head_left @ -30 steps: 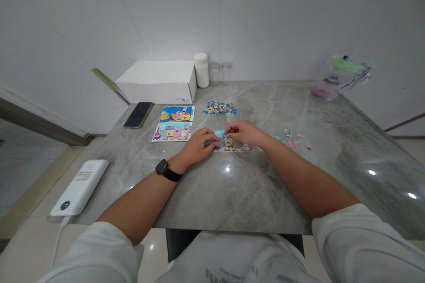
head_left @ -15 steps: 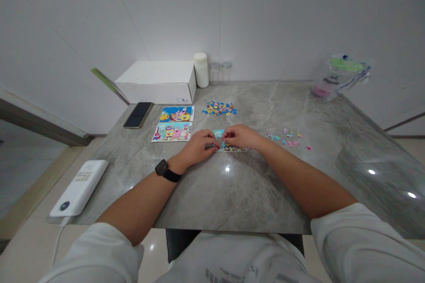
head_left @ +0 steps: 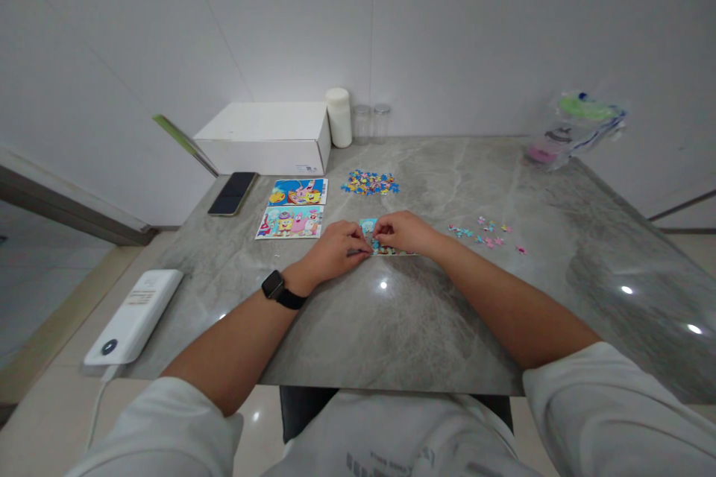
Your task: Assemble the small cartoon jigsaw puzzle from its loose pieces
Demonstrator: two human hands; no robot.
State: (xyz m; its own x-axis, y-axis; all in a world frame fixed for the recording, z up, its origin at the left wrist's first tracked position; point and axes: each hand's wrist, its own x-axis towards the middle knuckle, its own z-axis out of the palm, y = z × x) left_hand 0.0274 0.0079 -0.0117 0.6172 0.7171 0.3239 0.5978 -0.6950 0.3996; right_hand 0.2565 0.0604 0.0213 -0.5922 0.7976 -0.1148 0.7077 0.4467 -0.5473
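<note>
A small, partly covered jigsaw puzzle (head_left: 368, 224) with a light blue upper corner lies flat on the table between my hands. My left hand (head_left: 338, 247) rests at its left edge, thumb and forefinger close together on that edge. From the right, my right hand (head_left: 407, 231) reaches over the puzzle, its fingertips pinched at a small bluish puzzle piece (head_left: 377, 244) on the left part. The hand hides much of the picture. Loose puzzle pieces (head_left: 490, 241), pink and light blue, are scattered to the right. A heap of blue and yellow pieces (head_left: 370, 182) lies behind.
Two cartoon picture cards (head_left: 289, 223) lie left of the puzzle, beside a phone (head_left: 233, 194). Along the wall stand a white box (head_left: 262, 123), a white bottle (head_left: 338, 119) and two clear glasses (head_left: 362, 124). A power bank (head_left: 134, 317) and a plastic bag (head_left: 573, 127) sit at the table's sides.
My left fingertips have shifted slightly right along the puzzle's edge, and a red spot beside them no longer shows. The right hand has moved only slightly and stays pinched over the puzzle.
</note>
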